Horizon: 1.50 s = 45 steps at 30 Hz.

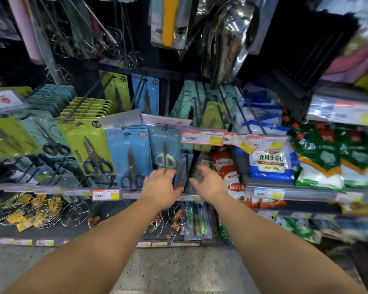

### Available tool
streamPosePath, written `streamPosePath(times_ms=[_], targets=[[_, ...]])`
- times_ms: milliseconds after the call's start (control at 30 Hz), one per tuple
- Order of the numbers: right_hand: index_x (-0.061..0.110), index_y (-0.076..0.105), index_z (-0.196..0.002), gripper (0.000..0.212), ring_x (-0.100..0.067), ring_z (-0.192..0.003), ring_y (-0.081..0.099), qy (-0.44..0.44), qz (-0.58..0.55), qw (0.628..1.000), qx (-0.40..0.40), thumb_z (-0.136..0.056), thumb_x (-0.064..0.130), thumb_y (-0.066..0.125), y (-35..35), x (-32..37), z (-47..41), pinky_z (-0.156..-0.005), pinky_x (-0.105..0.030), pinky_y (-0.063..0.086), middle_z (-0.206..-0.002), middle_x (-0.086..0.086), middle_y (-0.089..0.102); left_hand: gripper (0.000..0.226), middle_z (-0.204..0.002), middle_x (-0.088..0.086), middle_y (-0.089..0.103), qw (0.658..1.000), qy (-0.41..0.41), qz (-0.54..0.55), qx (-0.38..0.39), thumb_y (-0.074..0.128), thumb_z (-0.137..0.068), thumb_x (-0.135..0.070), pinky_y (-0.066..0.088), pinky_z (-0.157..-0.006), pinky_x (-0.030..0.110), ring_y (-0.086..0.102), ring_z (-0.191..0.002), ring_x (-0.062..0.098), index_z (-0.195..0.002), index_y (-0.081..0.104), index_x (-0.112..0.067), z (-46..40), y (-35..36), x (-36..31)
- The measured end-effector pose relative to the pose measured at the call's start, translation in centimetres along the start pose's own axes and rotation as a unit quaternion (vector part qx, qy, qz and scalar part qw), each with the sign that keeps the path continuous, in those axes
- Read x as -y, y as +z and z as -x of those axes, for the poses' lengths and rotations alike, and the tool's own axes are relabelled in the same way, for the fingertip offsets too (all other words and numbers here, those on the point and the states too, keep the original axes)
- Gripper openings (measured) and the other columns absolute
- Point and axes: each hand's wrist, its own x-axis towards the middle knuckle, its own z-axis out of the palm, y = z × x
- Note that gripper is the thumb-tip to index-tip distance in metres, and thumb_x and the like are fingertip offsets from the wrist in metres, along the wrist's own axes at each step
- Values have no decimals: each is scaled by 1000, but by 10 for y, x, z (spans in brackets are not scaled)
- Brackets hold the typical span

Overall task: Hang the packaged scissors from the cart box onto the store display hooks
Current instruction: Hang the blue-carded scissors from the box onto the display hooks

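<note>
Both arms are reaching into the scissors section of the display. Left hand [160, 185] is sitting at the bottom edge of the blue scissors packs, fingers loosely spread and lying against a dark narrow pack [182, 177] that hangs edge-on between the two hands. Thumb side looks like it is touching that pack, but a real grip isn't readable, so I'm calling it resting, not holding. Right hand [206, 180] is just beside the same pack on the other side, fingers relaxed and half open, blurred by motion, nothing visibly held.

The cart box isn't in view, so I can't tell what stock is left. Packs already on hooks: a blue scissors pack [131, 158] with dark handles, a pale blue one with white handles [165, 151] right of it, a green pack [89, 149] to the left. Price tag strip [202, 137] is sitting just above the right hand. Bagged powder goods [270, 162] are filling the shelf to the right.

Judgement: this is the hang or settle step at the hook, with the two hands bracketing the pack they are working on. Next move needs the pack's hang hole lined up on a hook prong [187, 164] and slid back. Hole and prong tip are too dark to confirm seating. Risk: knocking neighbouring packs off.
</note>
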Motion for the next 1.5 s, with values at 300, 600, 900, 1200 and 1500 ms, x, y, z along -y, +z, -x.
streamPosePath(times_ms=[300,600,900,1200,1500], targets=[[25,38,-145,59,-27,-133,41,89,83,987,-109,-91,40,56,-93,-139,59,-106,-40,40,-147,-6,43,64,-137,5,48,976,160,-125,78,54,-86,-60,35,-105,42,41,-130,29,-136,44,-22,-13,44,-166],[25,38,-146,60,-28,-127,47,220,80,952,-198,-92,50,50,-234,-340,168,-96,-40,48,-141,-6,49,60,-140,8,47,937,299,-145,104,50,-88,-61,33,-108,43,39,-130,30,-135,46,-25,27,122,-436],[24,45,-140,57,-29,-130,44,327,24,905,-271,-94,56,41,-309,-495,262,-104,-40,41,-142,-7,48,71,-150,9,38,880,422,-173,137,39,-88,-69,27,-114,47,32,-139,32,-143,39,-23,83,204,-618],[28,41,-143,58,-27,-131,43,435,-33,865,-248,-92,57,41,-343,-620,269,-106,-42,40,-144,-4,46,67,-149,5,38,838,461,-193,216,42,-90,-65,28,-113,45,32,-138,30,-146,36,-29,59,303,-732],[26,39,-144,62,-27,-126,49,531,-103,808,-235,-90,55,49,-409,-748,233,-102,-41,45,-141,-5,48,73,-147,5,43,812,445,-213,313,44,-88,-66,34,-108,41,39,-133,31,-149,32,-27,-21,405,-855]])
